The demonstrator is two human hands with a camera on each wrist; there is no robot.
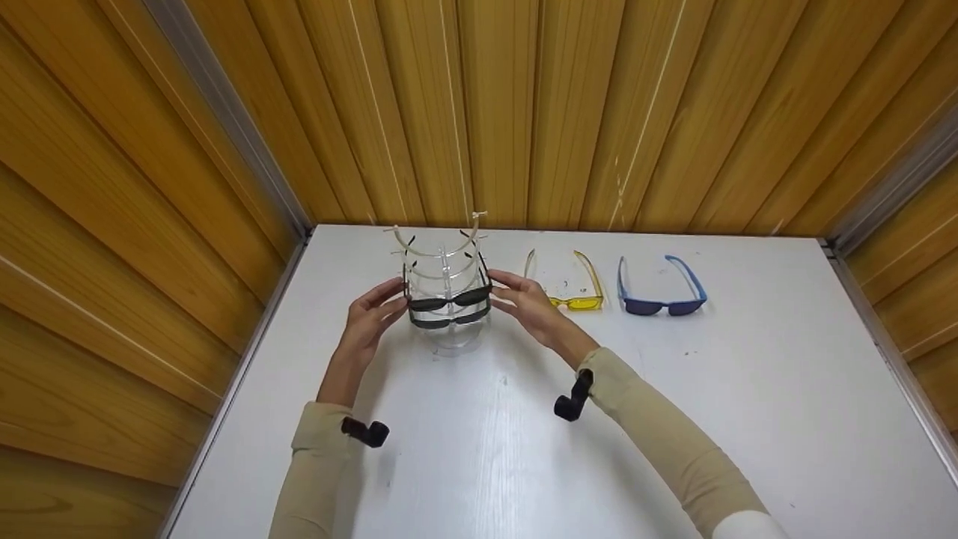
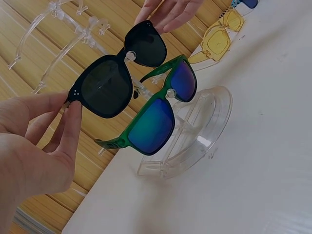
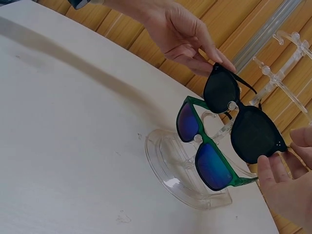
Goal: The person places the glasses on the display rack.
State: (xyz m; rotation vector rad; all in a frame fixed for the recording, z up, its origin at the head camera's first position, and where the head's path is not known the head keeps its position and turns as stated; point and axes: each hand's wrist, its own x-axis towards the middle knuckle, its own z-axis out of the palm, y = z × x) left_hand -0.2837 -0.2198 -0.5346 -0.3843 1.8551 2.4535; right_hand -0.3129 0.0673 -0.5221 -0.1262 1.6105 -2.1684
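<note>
A pair of black sunglasses sits across a clear display stand, its bridge at one of the stand's nose pegs. At one end of the frame my left hand pinches the corner by the hinge between thumb and fingers. The opposite corner is held by my right hand in the same way. Just below, green-framed sunglasses with blue mirrored lenses rest on the stand's lower tier. Above the black pair, the clear arms of the stand carry no glasses.
To the right of the stand, yellow glasses lie on the white table, partly behind my right hand. Farther right are blue sunglasses with dark lenses. Wood-patterned walls enclose the table's back and sides.
</note>
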